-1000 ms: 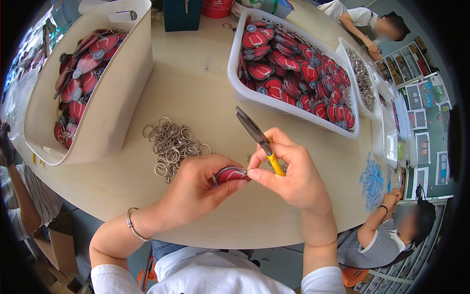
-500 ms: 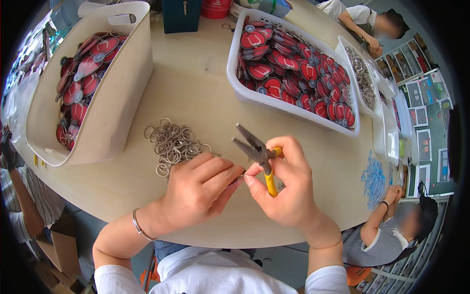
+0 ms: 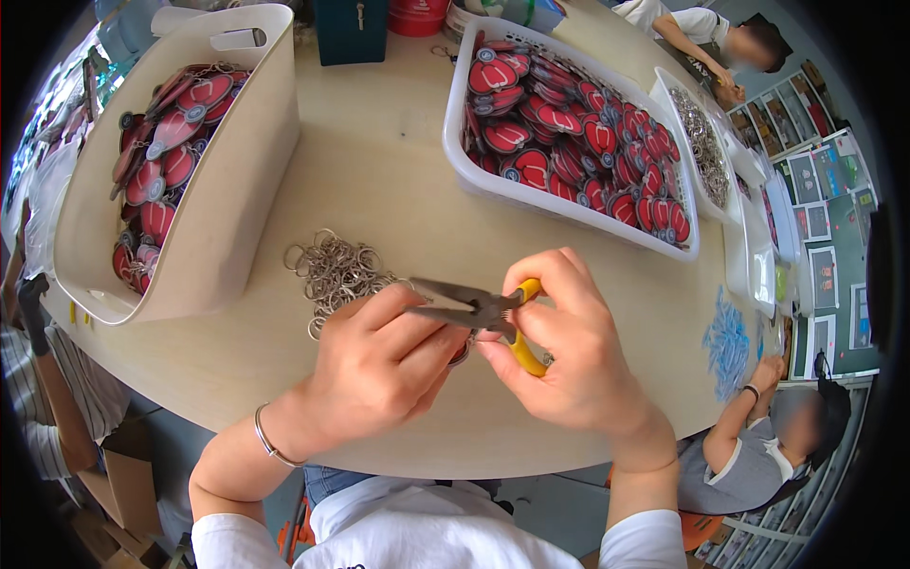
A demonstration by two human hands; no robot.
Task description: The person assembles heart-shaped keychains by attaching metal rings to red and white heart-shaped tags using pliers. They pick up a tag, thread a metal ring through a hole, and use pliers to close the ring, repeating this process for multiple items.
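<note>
Head view: the left hand [image 3: 374, 365] is curled around a red tag [image 3: 461, 355], mostly hidden by its fingers, at the meeting point of the two hands, while the right hand [image 3: 583, 351] grips yellow-handled pliers [image 3: 488, 311] with parted jaws pointing to nine o'clock. Good handling here likely means holding the tag firmly at its edge, keeping the left fingertips out of the pliers' bite, and squeezing gently; whether the right fingertips also pinch the tag's metal end cannot be told. Both elbows are bent, the left forearm coming in from between seven and eight o'clock, the right from between four and five. From the hands, a ring pile [image 3: 332, 275] lies near ten o'clock and a tag-filled basket [image 3: 569, 211] stands at one.
</note>
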